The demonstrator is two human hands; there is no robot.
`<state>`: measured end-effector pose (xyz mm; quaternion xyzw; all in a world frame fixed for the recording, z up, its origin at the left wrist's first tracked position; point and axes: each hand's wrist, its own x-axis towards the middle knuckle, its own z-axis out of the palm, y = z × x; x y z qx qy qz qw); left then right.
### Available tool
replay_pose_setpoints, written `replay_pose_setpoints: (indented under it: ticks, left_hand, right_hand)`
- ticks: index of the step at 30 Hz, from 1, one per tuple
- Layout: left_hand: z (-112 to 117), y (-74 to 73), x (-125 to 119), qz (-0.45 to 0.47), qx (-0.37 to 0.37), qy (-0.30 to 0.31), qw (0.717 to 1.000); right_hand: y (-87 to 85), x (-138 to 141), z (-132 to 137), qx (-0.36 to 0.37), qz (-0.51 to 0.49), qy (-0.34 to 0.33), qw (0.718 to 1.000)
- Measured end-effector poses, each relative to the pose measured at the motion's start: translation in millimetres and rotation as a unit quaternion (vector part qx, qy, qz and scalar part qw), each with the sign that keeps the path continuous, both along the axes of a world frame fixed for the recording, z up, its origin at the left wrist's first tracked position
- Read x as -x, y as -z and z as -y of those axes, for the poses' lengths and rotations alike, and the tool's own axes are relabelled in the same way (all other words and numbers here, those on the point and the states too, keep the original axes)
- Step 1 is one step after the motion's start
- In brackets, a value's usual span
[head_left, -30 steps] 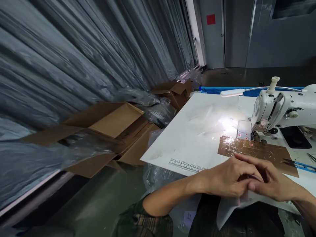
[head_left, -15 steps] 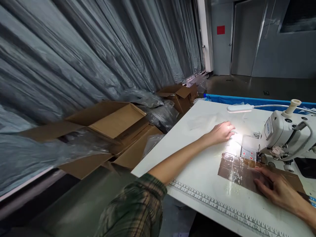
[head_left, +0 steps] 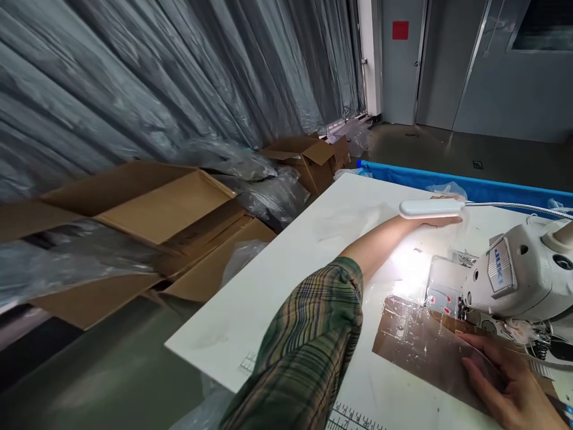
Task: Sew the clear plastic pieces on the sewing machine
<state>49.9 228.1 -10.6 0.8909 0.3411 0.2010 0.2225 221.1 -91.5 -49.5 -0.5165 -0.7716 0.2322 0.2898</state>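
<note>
My left arm in a plaid sleeve stretches across the white sewing table. My left hand lies far out behind the white lamp bar, which hides most of it, fingers included. My right hand rests flat with fingers stretched on a brown, shiny taped patch on the table, just in front of the white sewing machine.
Open cardboard boxes and crumpled clear plastic lie on the floor left of the table, below a grey plastic curtain. A blue edge runs along the table's far side. A printed ruler marks the near edge.
My left hand has gone from my lap, where both hands were together, far out across the table to behind the lamp. My right hand has settled flat on the brown patch.
</note>
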Motion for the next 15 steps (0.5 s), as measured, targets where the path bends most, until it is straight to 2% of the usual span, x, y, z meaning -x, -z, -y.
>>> replay_pose_setpoints:
  ticks: [3,6,8,11,15]
  left_hand:
    - [4,1.4,5,0.0,0.015,-0.048,0.999]
    - [19,-3.9,22,-0.003,0.035,-0.11,0.993]
    - [34,-9.0,38,-0.015,0.054,-0.122,0.991]
    - [60,-16.5,58,-0.037,0.085,-0.13,0.987]
    - [90,-25.7,69,-0.035,0.112,-0.128,0.985]
  right_hand:
    - [5.8,-1,3,0.021,-0.035,0.0,0.999]
    - [11.8,-2,5,0.065,-0.057,0.007,0.996]
    - [12.8,-3,4,0.099,-0.06,0.011,0.993]
    - [7.4,-4,-2,0.131,-0.049,-0.004,0.99]
    - [-9.7,1,-11,0.109,-0.033,-0.015,0.993]
